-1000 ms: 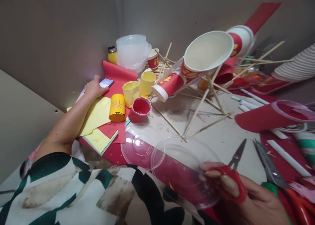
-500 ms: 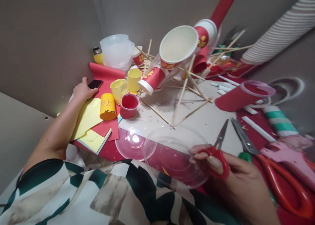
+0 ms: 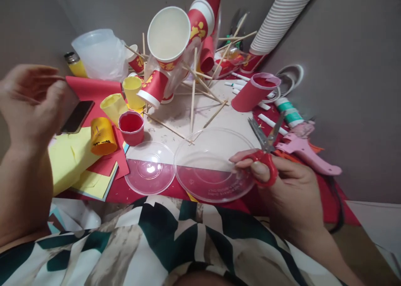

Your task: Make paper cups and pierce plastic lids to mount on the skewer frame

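My right hand [image 3: 291, 194] has its fingers in the red-handled scissors [image 3: 273, 169], whose metal end points away from me. Between the same hand's fingertips is the edge of a clear plastic lid [image 3: 200, 188], held above the front of the table. A second clear round lid [image 3: 134, 179] lies flat to its left. My left hand [image 3: 34, 104] is raised at the far left, slightly blurred, with fingers apart and nothing visible in it. Close to it, a dark phone [image 3: 78, 117] rests on red and yellow paper. Another pair of metal blades [image 3: 257, 131] shows behind the red-handled scissors.
A structure of paper cups [image 3: 169, 35] and wooden sticks [image 3: 193, 98] stands mid-table. Yellow and red paper tubes [image 3: 131, 129] are on the left, beside yellow paper [image 3: 69, 156]. At right are a red tube [image 3: 250, 96], a pink glue gun [image 3: 305, 150] and stacked cups [image 3: 278, 18].
My left hand has lifted off the phone and moved left, its fingers now apart. My right hand still has the scissors and lid. The whole view has shifted to the right.
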A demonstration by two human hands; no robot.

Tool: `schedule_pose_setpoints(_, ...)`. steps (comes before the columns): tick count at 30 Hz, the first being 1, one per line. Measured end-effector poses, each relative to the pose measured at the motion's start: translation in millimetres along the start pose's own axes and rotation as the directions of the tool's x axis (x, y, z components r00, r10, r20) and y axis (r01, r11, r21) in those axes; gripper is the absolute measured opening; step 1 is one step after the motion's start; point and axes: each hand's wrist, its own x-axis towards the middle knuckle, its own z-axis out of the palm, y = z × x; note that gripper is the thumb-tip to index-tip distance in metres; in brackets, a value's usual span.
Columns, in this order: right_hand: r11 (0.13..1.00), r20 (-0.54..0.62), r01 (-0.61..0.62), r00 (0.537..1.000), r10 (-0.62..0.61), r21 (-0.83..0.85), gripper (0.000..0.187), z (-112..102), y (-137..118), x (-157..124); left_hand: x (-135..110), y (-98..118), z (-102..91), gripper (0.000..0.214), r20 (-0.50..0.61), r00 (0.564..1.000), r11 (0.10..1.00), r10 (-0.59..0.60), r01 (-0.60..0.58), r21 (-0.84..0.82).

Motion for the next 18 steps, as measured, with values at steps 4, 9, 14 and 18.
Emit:
schedule_pose_setpoints(4,0.999,-0.08,0.004,0.997,-0.008,-0.044,0.013,-1.0,3.7,1.4,-39.8,74.5,-5.4,0.02,0.384,0.867,0.948,0.317,-0.273,-0.166)
schedule_pose_setpoints(9,0.993,-0.137,0.021,0.99,-0.036,-0.114,0.011,-5.2,8.3,-0.4,-84.5,114.0,6.5,0.037,0.728,0.348,0.788,0.59,-0.444,-0.427)
schedule_pose_setpoints(14,0.994,-0.225,-0.043,0.974,0.02,-0.098,0.014,-6.5,7.8,-4.8,-107.2,109.4,24.2,0.062,0.828,0.132,0.807,0.545,-0.351,-0.475)
schedule_pose_setpoints(18,0.98,-0.267,-0.126,0.96,0.082,-0.154,0.014,-2.6,3.2,-5.2,-111.9,101.2,32.6,0.06,0.863,0.121,0.837,0.49,-0.342,-0.427)
